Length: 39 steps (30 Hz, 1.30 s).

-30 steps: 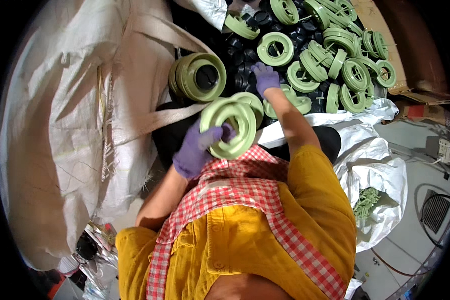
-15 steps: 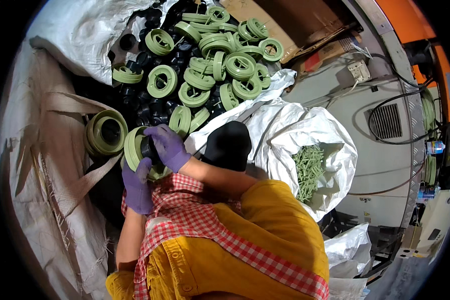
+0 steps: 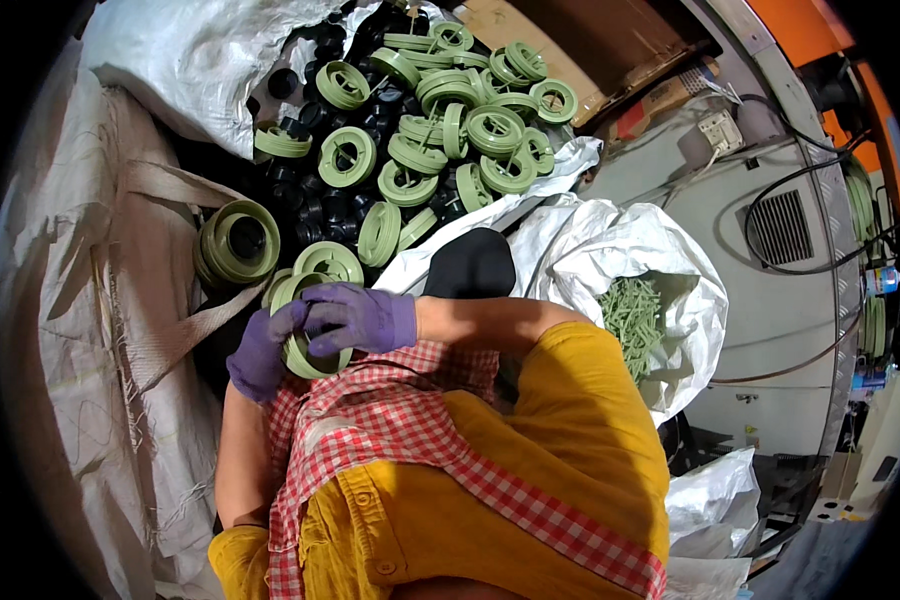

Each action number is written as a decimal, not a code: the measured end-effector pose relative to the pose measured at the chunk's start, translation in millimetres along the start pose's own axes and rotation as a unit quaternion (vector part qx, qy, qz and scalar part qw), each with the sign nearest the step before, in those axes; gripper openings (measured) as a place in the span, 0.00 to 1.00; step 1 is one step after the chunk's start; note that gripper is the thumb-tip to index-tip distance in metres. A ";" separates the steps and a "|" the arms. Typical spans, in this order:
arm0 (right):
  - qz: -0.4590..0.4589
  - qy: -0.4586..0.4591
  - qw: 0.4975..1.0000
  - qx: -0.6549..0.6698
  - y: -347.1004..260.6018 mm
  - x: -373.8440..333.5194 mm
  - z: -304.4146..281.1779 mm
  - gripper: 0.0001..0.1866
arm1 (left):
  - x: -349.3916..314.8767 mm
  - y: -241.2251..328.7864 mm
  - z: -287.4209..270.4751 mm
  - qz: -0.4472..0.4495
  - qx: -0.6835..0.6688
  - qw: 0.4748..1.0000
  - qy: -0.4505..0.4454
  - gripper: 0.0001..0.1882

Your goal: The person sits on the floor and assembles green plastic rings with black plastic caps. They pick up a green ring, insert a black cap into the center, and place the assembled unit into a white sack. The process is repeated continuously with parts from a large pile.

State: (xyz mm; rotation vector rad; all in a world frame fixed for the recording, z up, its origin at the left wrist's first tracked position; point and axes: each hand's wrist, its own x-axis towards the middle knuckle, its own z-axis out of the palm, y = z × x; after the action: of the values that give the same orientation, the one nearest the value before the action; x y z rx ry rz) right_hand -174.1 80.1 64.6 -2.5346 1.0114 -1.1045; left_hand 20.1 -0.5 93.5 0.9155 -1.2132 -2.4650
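Observation:
Between my gloved hands, low in front of my apron, is a light green ridged plastic ring (image 3: 315, 362). My left hand (image 3: 260, 352), in a purple glove, is closed on its left side. My right hand (image 3: 365, 320), in a matching glove, lies across the top with its fingers curled over the rim and into the opening. The black part seen earlier is hidden behind the fingers. Another green ring (image 3: 332, 262) sits just beyond my hands. To the left, a stack of green rings (image 3: 240, 243) has a black piece inside.
A heap of green rings (image 3: 410, 150) lies over many black caps (image 3: 315, 205) ahead. A white sack (image 3: 690, 300) holding thin green plastic pieces (image 3: 632, 325) stands at right. A grey machine cabinet (image 3: 770, 340) with a black cable is beyond it. White woven sacking (image 3: 100, 330) lines the left.
My right hand has turned and come down over the ring, and the black part no longer shows. The held ring has shifted right and nearer me. The whole view has also shifted slightly.

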 end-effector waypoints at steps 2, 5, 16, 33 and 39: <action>0.155 -0.021 0.978 0.137 -9.7 9.6 -10.0 0.28 | -0.8 -4.0 5.6 0.037 0.023 0.999 0.014 0.24; 0.336 0.025 0.929 0.154 29.3 -24.0 35.0 0.40 | 13.8 -26.8 19.1 0.146 0.164 0.969 0.117 0.22; -0.011 -0.026 0.999 -0.034 7.7 -15.3 12.9 0.20 | 3.3 -18.0 -3.5 0.084 0.246 0.965 0.030 0.18; 0.494 -0.087 0.827 0.253 28.8 -19.6 21.0 0.38 | 8.6 -33.4 19.4 0.134 0.071 0.966 0.208 0.19; 0.682 -0.132 0.530 0.486 37.4 6.3 17.3 0.24 | 8.8 -30.8 15.2 0.174 0.109 0.950 0.236 0.21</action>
State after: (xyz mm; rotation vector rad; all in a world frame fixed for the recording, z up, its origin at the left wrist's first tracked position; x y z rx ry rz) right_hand -178.0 46.6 40.2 -0.4827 1.2384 -0.3989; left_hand 5.4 24.1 72.6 1.1490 -1.3428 -1.7326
